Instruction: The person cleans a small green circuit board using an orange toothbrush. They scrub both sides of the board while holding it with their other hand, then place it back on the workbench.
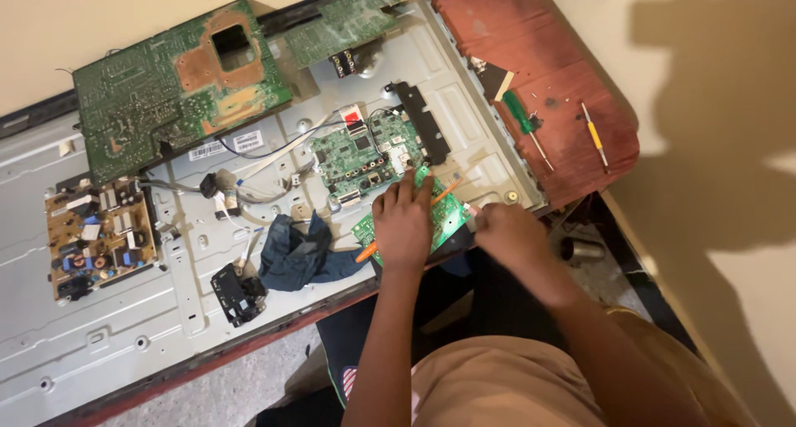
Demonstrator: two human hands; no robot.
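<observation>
Left hand presses flat, fingers apart, on the small board at the panel's five o'clock edge. Right hand seems pinched at its three o'clock side; steady pressure helps.

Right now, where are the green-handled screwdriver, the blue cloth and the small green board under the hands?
green-handled screwdriver (519, 113), head view, handle.
blue cloth (297, 257), head view, middle fold.
small green board (448, 218), head view, bare right part.

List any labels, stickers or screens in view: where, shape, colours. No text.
White sticker: metal back panel, below the large green board; rectangular, dark print.
White sticker: just left of it; narrower strip, dark print.
Red and white tag: above the central green board; small, squarish.
No packages or lit screens.
</observation>
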